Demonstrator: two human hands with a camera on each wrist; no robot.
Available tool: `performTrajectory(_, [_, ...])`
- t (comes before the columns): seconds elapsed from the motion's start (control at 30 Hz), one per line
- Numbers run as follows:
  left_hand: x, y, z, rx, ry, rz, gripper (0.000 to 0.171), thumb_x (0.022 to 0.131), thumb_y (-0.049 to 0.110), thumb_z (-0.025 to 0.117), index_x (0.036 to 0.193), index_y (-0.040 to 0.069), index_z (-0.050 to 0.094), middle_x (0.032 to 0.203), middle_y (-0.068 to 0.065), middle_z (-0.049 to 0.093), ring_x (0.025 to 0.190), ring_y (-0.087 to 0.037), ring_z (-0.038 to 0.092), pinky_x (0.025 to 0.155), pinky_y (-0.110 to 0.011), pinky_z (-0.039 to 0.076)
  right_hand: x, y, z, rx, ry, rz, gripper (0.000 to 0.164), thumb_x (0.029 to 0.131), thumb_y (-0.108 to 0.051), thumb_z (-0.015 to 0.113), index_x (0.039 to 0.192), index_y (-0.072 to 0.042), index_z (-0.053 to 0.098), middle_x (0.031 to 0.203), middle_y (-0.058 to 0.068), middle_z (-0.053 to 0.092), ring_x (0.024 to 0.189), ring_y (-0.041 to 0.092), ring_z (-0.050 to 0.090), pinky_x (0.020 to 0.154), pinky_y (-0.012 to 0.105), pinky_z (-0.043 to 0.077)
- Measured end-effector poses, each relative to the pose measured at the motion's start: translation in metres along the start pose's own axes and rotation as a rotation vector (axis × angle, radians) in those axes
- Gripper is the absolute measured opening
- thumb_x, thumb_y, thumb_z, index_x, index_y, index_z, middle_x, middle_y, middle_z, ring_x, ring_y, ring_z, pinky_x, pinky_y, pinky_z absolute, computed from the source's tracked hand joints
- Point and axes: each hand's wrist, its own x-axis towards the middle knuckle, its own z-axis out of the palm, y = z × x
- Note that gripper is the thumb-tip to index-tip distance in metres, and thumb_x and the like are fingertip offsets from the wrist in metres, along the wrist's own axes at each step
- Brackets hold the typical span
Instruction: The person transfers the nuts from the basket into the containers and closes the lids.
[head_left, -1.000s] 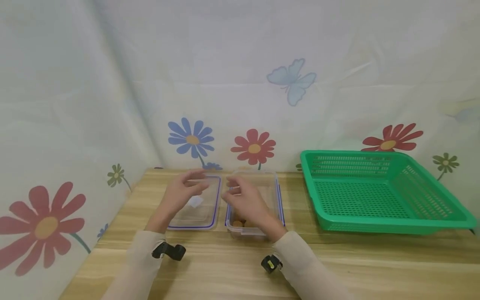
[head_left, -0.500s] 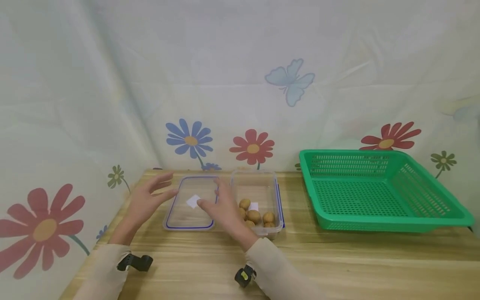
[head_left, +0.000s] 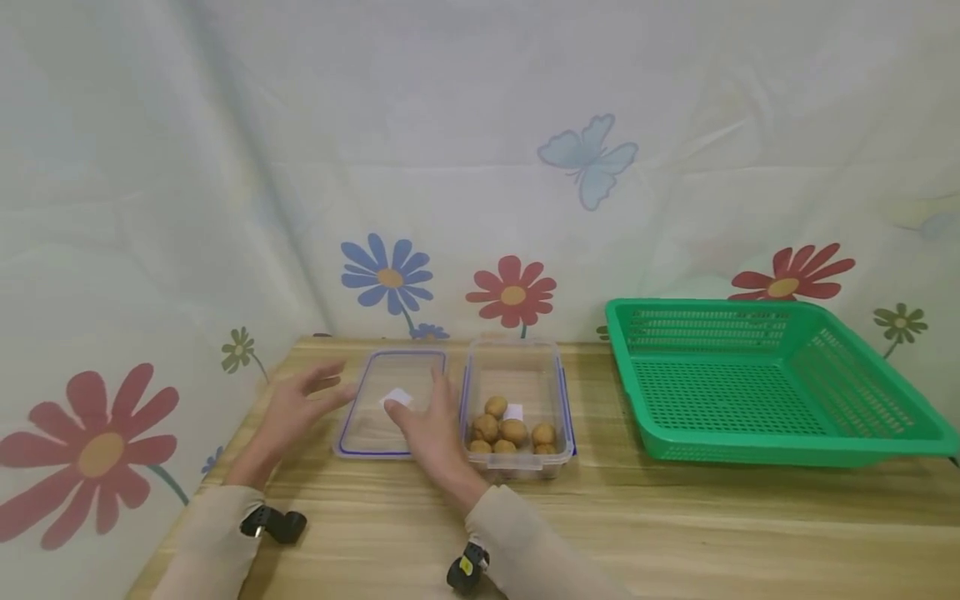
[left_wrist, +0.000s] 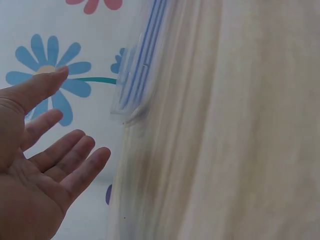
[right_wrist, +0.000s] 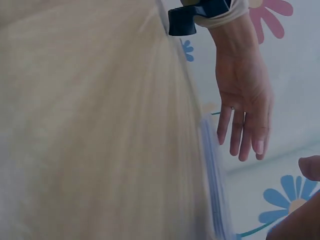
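A clear plastic lid (head_left: 382,429) with a blue seal lies flat on the table, a white label on it. My left hand (head_left: 296,412) hovers at the lid's left side, fingers spread and nothing held; the left wrist view shows the same hand (left_wrist: 47,165) with its palm bare. Over the lid's right part is my right hand (head_left: 435,433), thumb and fingers apart, also holding nothing. Just right of it stands a clear plastic food container (head_left: 517,367), uncovered. Several round brown walnut-like things (head_left: 513,431) lie in its near half, beside a white label.
A large green plastic basket (head_left: 780,446) stands at the right of the wooden table (head_left: 600,533). Behind the table hangs a white curtain (head_left: 450,167) printed with flowers and a butterfly. The lid and container sit side by side near the back edge.
Both hands have moved left, from between the lid and over the container to the lid's two sides. The container's contents, earlier mostly covered by my right hand, now show.
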Motion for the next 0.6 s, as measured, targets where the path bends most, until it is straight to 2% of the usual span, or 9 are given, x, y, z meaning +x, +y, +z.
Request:
performTrajectory(0.27, [-0.003, 0.002, 0.003, 0.003, -0.055, -0.061, 0.066, 0.102, 0.024, 0.075, 0.156, -0.002, 0.047, 0.154, -0.030, 0.050, 0.136, -0.050, 0.054, 0.112, -0.063, 0.044, -0.005, 0.012, 0.005, -0.005, -0.005, 0.044, 0.090, 0.097, -0.024, 0.076, 0.165, 0.003, 0.023, 0.169, 0.029, 0.021, 0.156, 0.043, 0.024, 0.127, 0.056, 0.021])
performTrajectory(0.47, [-0.004, 0.002, 0.004, 0.018, -0.086, -0.092, 0.066, 0.101, 0.025, 0.077, 0.153, -0.004, 0.049, 0.147, -0.034, 0.054, 0.131, -0.051, 0.058, 0.107, -0.060, 0.051, -0.006, 0.013, 0.008, -0.012, 0.027, 0.053, 0.089, 0.093, -0.016, 0.077, 0.163, 0.006, 0.028, 0.165, 0.031, 0.029, 0.153, 0.046, 0.030, 0.126, 0.056, 0.024])
performTrajectory(0.6, [-0.004, -0.001, 0.004, 0.014, -0.082, -0.103, 0.061, 0.100, 0.021, 0.078, 0.149, -0.005, 0.054, 0.140, -0.033, 0.060, 0.125, -0.048, 0.062, 0.101, -0.054, 0.056, -0.006, 0.014, 0.010, -0.022, 0.036, 0.077, 0.084, 0.094, -0.014, 0.076, 0.162, 0.006, 0.031, 0.162, 0.030, 0.034, 0.151, 0.045, 0.034, 0.126, 0.055, 0.026])
